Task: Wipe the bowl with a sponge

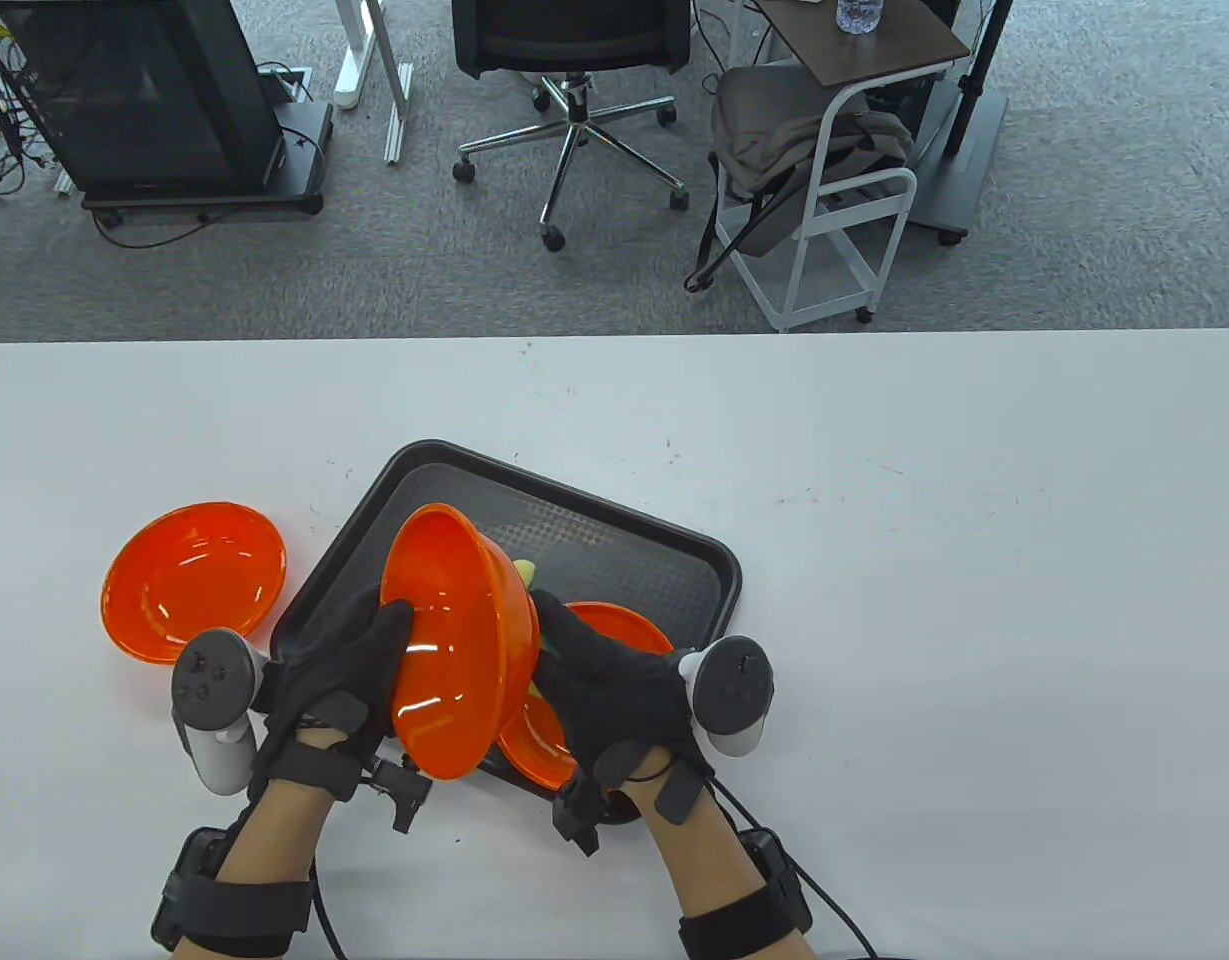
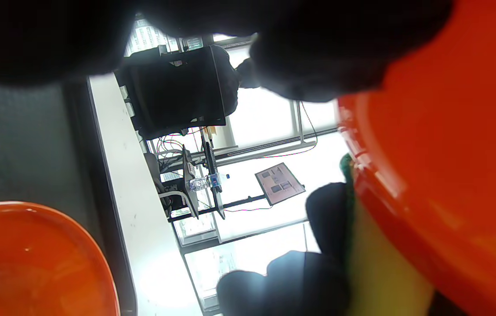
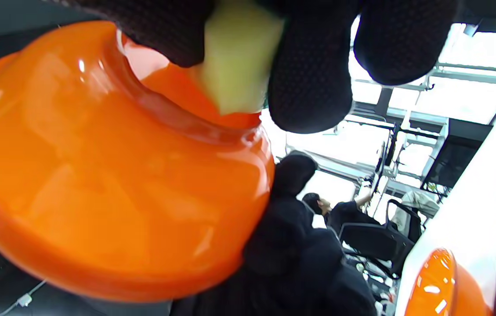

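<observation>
Light, stiff, glossy bowl [image 1: 454, 640], likely slippery: left hand [image 1: 339, 660] grips rim; right hand [image 1: 609, 680] presses soft sponge [image 3: 237, 57] against underside.

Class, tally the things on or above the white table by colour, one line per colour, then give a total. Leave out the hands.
Orange: 3, the held bowl, a bowl on the table, a bowl on the tray
Black: 1, tray
Yellow-green: 1, sponge
Total: 5

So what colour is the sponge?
Pale yellow sponge with a green backing; clearest in the right wrist view.
</observation>
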A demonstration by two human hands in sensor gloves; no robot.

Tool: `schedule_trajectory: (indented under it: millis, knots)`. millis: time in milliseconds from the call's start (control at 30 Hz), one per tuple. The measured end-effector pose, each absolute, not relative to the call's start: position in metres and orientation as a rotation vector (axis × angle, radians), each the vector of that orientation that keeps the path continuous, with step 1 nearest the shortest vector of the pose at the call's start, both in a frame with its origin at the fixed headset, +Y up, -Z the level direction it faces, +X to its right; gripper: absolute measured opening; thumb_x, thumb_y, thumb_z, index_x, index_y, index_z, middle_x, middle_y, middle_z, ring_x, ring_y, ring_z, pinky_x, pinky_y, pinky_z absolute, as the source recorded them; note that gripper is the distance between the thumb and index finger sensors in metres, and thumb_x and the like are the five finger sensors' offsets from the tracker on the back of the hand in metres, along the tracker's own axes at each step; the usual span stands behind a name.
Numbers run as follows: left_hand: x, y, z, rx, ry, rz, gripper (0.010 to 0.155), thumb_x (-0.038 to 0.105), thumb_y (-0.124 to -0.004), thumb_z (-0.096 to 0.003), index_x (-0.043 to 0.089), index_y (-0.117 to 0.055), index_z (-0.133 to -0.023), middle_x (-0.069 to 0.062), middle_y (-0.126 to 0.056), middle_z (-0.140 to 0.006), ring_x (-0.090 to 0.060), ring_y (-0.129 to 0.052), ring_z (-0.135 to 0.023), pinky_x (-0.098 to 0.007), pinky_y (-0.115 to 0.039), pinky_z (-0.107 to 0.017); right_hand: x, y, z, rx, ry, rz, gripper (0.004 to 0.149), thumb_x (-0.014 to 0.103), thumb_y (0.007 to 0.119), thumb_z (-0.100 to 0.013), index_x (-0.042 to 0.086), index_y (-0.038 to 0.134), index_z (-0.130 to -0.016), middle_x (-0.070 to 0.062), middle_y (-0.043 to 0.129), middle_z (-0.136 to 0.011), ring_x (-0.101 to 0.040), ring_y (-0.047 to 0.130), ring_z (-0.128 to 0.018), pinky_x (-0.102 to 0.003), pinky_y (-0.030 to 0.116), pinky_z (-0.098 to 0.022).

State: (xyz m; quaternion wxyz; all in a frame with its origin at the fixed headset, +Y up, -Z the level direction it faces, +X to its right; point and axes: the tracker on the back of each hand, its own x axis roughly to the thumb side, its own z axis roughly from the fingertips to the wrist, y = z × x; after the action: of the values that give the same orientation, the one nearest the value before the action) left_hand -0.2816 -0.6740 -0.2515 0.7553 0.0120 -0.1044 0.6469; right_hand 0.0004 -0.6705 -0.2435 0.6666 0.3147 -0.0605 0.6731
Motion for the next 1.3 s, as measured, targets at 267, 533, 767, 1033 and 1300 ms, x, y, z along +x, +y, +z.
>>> schedule_trajectory:
  millis: [267, 533, 767, 1033, 1300]
  knots:
    - [-0.29, -0.67, -0.253, 0.108, -0.213, 1.399, 0.054, 0.053, -0.075, -0.0524, 0.013, -0.078, -0.088, 0.006, -0.098, -0.027, -0.005, -0.092, 0.005, -0.032, -0.091, -0.01, -0.004, -0.675, -0.247, 0.734, 0.008, 1.483, 0.048, 0.03, 0.074, -0.056, 0.01, 0.058, -0.097, -0.024, 0.083, -0.089, -0.033, 0.097, -0.059, -0.059, 0.075, -0.049]
    - [-0.305, -0.672, -0.258, 0.135, -0.153, 1.396, 0.054, 0.053, -0.075, -0.0522, 0.013, -0.078, -0.088, 0.007, -0.099, -0.027, -0.006, -0.092, 0.005, -0.032, -0.091, -0.01, 0.001, -0.673, -0.248, 0.717, 0.051, 1.371, 0.048, 0.03, 0.075, -0.056, 0.006, 0.06, -0.095, -0.026, 0.085, -0.085, -0.032, 0.099, -0.055, -0.058, 0.077, -0.048]
    - [-0.314, -0.67, -0.259, 0.16, -0.126, 1.335, 0.054, 0.053, -0.076, -0.0521, 0.012, -0.079, -0.088, 0.006, -0.099, -0.027, -0.006, -0.092, 0.005, -0.032, -0.091, -0.01, 0.01, -0.672, -0.249, 0.647, -0.043, 1.356, 0.049, 0.031, 0.075, -0.056, 0.004, 0.058, -0.095, -0.026, 0.085, -0.084, -0.032, 0.1, -0.055, -0.057, 0.077, -0.048]
    - [-0.33, -0.666, -0.26, 0.245, -0.044, 1.115, 0.054, 0.053, -0.078, -0.0513, 0.013, -0.08, -0.087, 0.005, -0.099, -0.026, -0.006, -0.092, 0.005, -0.033, -0.091, -0.01, 0.019, -0.662, -0.245, 0.656, -0.228, 1.596, 0.05, 0.031, 0.075, -0.057, 0.005, 0.057, -0.095, -0.027, 0.084, -0.085, -0.033, 0.099, -0.055, -0.058, 0.077, -0.047]
    - [-0.335, -0.666, -0.261, 0.235, -0.029, 1.079, 0.054, 0.052, -0.079, -0.0509, 0.013, -0.081, -0.087, 0.004, -0.099, -0.026, -0.007, -0.092, 0.005, -0.033, -0.091, -0.01, 0.019, -0.661, -0.245, 0.686, -0.255, 1.655, 0.05, 0.031, 0.075, -0.057, 0.005, 0.057, -0.095, -0.027, 0.084, -0.085, -0.033, 0.099, -0.055, -0.058, 0.077, -0.047]
